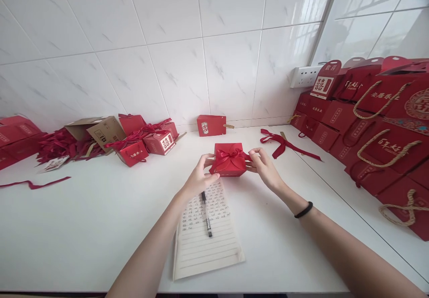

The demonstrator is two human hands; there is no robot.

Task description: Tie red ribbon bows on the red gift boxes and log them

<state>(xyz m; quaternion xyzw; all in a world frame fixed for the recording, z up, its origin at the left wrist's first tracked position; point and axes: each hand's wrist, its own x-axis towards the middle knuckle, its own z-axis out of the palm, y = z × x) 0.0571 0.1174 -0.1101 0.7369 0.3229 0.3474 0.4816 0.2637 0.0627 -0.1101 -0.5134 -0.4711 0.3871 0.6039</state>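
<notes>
A small red gift box (229, 167) with a red ribbon bow (229, 154) on top sits on the white table, just beyond a notebook. My left hand (201, 176) grips the box's left side, thumb at the front and fingers behind. At the box's right side, my right hand (263, 166) pinches a ribbon end between thumb and index finger, its other fingers reaching against the box. The lined notebook (211, 253), partly under my left hand and covered in handwriting on its upper half, carries a pen (207, 215).
Stacked red boxes and rope-handled bags (375, 123) fill the right side. Loose ribbons (283, 145) lie near them. A flat red box (212, 125) stands by the tiled wall. At left are tied boxes (133, 153), an open carton (106, 133) and a ribbon heap (56, 146).
</notes>
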